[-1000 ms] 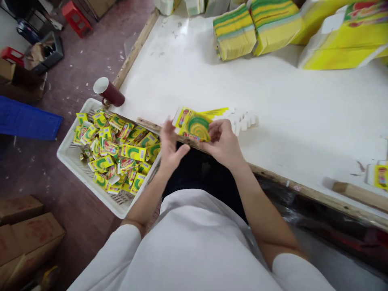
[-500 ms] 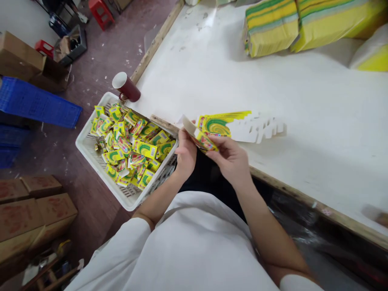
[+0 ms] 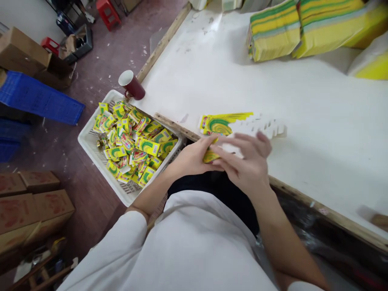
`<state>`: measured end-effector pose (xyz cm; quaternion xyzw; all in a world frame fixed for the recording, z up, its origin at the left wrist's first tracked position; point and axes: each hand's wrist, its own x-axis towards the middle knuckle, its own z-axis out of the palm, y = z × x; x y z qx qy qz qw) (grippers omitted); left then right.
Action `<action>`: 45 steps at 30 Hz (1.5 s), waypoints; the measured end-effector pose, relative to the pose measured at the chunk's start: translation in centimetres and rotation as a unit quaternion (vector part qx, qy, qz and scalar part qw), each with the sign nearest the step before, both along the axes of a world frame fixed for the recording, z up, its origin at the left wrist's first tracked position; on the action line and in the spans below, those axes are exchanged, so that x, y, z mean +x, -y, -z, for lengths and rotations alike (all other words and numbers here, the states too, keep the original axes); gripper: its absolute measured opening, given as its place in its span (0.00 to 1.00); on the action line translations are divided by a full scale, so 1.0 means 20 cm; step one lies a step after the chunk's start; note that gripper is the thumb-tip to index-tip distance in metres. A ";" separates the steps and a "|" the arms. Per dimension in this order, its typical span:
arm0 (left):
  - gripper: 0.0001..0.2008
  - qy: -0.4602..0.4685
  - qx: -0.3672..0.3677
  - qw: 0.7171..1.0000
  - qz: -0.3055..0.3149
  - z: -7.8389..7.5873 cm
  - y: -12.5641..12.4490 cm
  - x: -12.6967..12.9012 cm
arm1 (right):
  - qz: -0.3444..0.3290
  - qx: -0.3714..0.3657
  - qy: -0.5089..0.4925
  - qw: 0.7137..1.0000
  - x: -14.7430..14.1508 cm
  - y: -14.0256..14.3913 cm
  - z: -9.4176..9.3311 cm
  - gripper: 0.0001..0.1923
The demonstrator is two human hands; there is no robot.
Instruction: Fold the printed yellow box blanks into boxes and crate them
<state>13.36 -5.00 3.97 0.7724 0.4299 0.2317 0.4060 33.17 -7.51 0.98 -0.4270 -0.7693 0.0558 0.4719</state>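
My left hand (image 3: 194,157) is closed around a small yellow and green carton (image 3: 209,157) just above the table's front edge. The fingers of my right hand (image 3: 247,157) are bent over the carton's right end, where a white flap shows between them; they are slightly blurred and hide much of it. Behind my hands, a fanned row of flat, unfolded cartons (image 3: 216,124) lies on the white table (image 3: 194,81), printed faces at the left and white flaps to the right. Left of my hands, a white plastic basket (image 3: 101,161) holds many folded cartons (image 3: 147,146).
A dark red mug (image 3: 136,88) stands at the table's left corner, beside the basket. Bundled stacks of flat cartons (image 3: 275,40) sit at the back right. Blue crates (image 3: 42,97), cardboard boxes (image 3: 51,208) and a red stool (image 3: 108,14) are on the floor to the left.
The carton has gone from an open, white-ended sleeve between both hands to lying lower in my left hand. My right hand has shifted right, its fingers now over the carton's end.
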 end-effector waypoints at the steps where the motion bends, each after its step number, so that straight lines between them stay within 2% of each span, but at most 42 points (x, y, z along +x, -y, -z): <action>1: 0.40 -0.005 0.002 1.000 -0.007 0.02 0.02 0.02 | 0.021 -0.026 -0.049 0.998 -0.02 0.01 0.00 0.34; 3: 0.40 -0.001 0.037 0.999 -0.028 0.06 0.05 0.06 | 0.040 -0.119 -0.191 0.974 -0.06 0.02 0.03 0.43; 5: 0.44 0.016 0.083 0.996 -0.010 0.11 0.07 0.08 | -0.029 -0.252 -0.317 0.914 -0.08 0.02 0.07 0.36; 7: 0.41 0.030 0.115 0.993 0.019 0.13 0.08 0.09 | -0.130 -0.381 -0.374 0.835 -0.10 0.01 0.12 0.26; 8: 0.39 0.032 0.128 0.991 0.025 0.13 0.08 0.09 | -0.168 -0.424 -0.383 0.803 -0.10 0.00 0.13 0.25; 9: 0.36 0.030 0.139 0.990 0.021 0.13 0.08 0.08 | -0.196 -0.451 -0.386 0.781 -0.10 0.00 0.15 0.26; 10: 0.32 0.026 0.146 0.989 0.013 0.13 0.08 0.08 | -0.208 -0.457 -0.393 0.771 -0.10 -0.01 0.15 0.29; 11: 0.28 0.022 0.146 0.989 0.005 0.13 0.07 0.07 | -0.206 -0.443 -0.400 0.775 -0.10 -0.01 0.15 0.33; 12: 0.26 0.018 0.138 0.990 0.003 0.12 0.06 0.06 | -0.195 -0.416 -0.400 0.793 -0.10 -0.01 0.15 0.36; 13: 0.25 0.016 0.121 0.993 0.004 0.12 0.06 0.06 | -0.184 -0.385 -0.384 0.819 -0.10 0.00 0.14 0.39; 15: 0.26 0.024 0.077 0.997 0.015 0.13 0.04 0.05 | -0.170 -0.317 -0.291 0.886 -0.10 0.01 0.12 0.42; 17: 0.30 0.048 0.052 0.997 0.017 0.15 0.02 0.04 | -0.180 -0.270 -0.161 0.932 -0.09 0.02 0.09 0.39; 20: 0.38 0.057 0.069 0.996 -0.006 0.16 0.01 0.04 | -0.161 -0.235 -0.076 0.956 -0.07 0.02 0.09 0.30; 23: 0.34 -0.021 0.104 0.994 -0.034 0.15 0.01 0.02 | -0.105 -0.221 -0.097 0.965 -0.04 0.00 0.12 0.28; 27: 0.27 -0.092 0.111 0.988 -0.048 0.10 -0.01 -0.03 | -0.133 -0.228 -0.059 0.963 -0.02 0.00 0.16 0.34; 30: 0.26 -0.100 0.102 0.989 -0.036 0.06 -0.03 -0.06 | -0.135 -0.222 -0.043 0.965 0.00 0.01 0.15 0.26; 35: 0.24 -0.094 0.077 0.993 0.000 0.01 -0.04 -0.04 | -0.174 -0.233 -0.021 0.956 0.09 -0.02 0.05 0.14; 40: 0.25 -0.127 0.148 0.980 -0.032 0.02 -0.02 -0.02 | -0.121 -0.222 -0.076 0.965 0.03 -0.04 0.04 0.08; 42: 0.26 -0.143 0.176 0.973 -0.036 0.04 -0.01 -0.03 | -0.101 -0.230 -0.131 0.959 -0.03 -0.02 0.06 0.10; 45: 0.27 -0.170 0.221 0.959 -0.051 0.05 -0.01 -0.02 | -0.075 -0.216 -0.205 0.952 -0.12 -0.01 0.11 0.22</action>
